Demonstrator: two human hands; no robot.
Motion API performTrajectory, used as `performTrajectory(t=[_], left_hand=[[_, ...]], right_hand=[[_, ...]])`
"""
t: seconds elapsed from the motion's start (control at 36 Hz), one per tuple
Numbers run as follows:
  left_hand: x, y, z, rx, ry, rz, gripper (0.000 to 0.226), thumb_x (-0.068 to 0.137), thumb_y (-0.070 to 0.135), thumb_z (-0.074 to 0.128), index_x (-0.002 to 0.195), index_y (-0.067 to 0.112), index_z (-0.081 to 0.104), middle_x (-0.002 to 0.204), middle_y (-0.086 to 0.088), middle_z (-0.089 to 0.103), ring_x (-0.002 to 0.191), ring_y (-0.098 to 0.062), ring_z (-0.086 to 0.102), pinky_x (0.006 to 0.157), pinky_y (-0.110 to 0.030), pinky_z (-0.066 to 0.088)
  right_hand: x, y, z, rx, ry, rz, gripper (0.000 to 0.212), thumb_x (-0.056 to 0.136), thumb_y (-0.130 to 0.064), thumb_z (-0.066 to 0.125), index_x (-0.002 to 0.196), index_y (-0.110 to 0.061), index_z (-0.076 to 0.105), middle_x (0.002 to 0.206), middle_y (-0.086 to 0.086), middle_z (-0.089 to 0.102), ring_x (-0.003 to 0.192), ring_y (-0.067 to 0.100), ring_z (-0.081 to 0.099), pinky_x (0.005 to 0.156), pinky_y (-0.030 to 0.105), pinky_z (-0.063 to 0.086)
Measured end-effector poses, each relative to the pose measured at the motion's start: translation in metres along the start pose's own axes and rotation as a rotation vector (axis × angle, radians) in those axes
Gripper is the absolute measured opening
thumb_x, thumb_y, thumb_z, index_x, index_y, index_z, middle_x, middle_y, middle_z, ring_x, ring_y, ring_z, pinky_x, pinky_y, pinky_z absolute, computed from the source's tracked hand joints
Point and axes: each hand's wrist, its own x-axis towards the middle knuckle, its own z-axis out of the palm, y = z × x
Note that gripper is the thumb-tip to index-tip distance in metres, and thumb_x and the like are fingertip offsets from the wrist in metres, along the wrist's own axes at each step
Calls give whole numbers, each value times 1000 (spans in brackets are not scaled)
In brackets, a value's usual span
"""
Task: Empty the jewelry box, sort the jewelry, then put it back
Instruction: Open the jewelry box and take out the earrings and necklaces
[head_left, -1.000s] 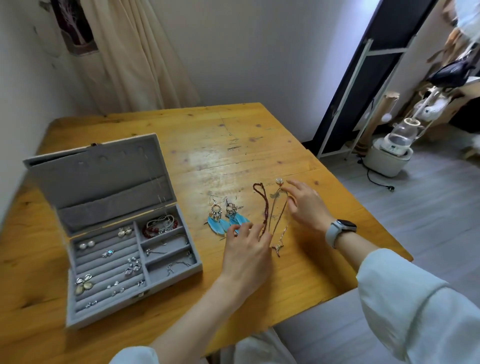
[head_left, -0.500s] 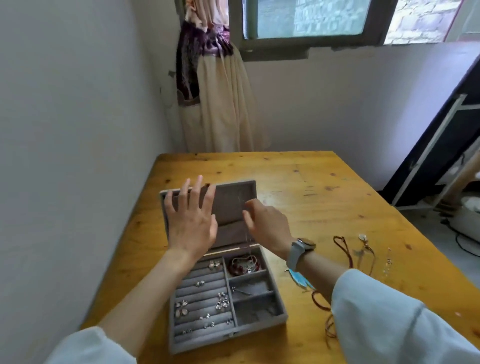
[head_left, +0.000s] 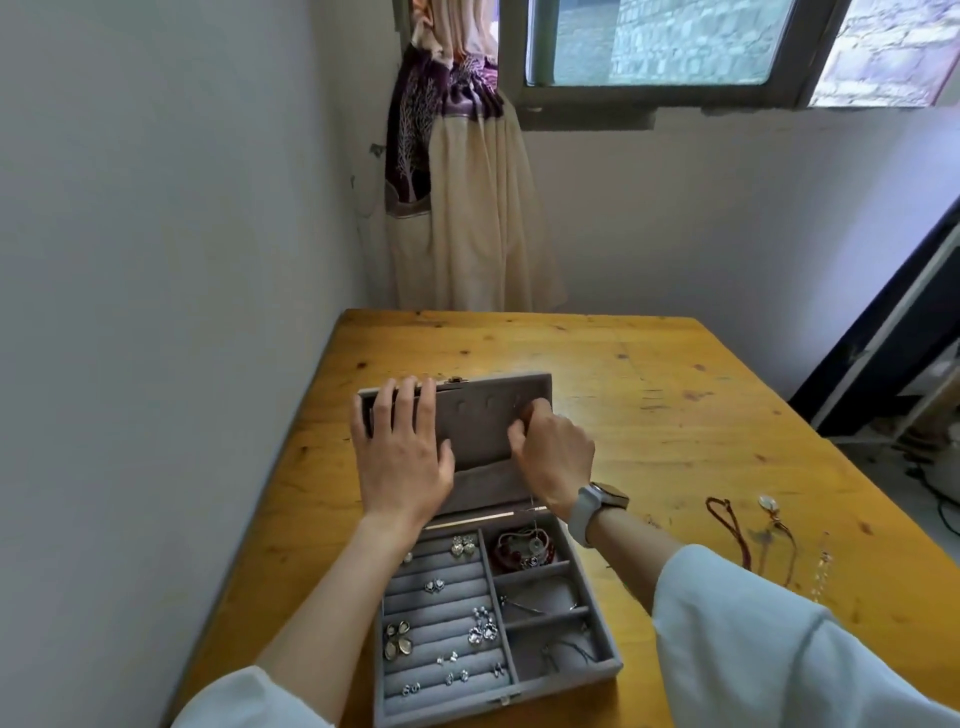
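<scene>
Yellow pine wooden table (head_left: 649, 395) carried the open grey velvet jewelry box (head_left: 561, 670) near its left edge, lid (head_left: 483, 421) upright. Left hand (head_left: 402, 447) lay flat on the lid's inner face w/ fingers straight, gripping nothing. Right hand (head_left: 553, 457), fingers curled, pinched a thin chain (head_left: 532, 512) at the lid hooks. Earrings (head_left: 462, 545) sat in the ring rolls; red bead bracelet (head_left: 519, 551) in the top-right compartment. Dark red cord necklace (head_left: 727, 525) lay on the table, well right of the box.
</scene>
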Motion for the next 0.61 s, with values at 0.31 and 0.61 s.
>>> performTrajectory(t=[0.31,0.61], left_hand=[[-2,3,-2,-7,-8,-28,75,67,32,73,131,8,44,129,-15,50,123,-31,33,108,-56,22],[-2,4,-4,-22,-1,-39,74,66,31,74,131,9,45,129,-14,51,124,-30,34,108,-56,23]], right_hand=[[23,8,-29,184,30,-89,20,95,-25,44,103,-11,55,86,7,66,73,23,58,62,31,43],[22,17,-20,17,153,-251,20,96,-24,43,97,-9,56,67,7,65,52,22,56,45,25,37]])
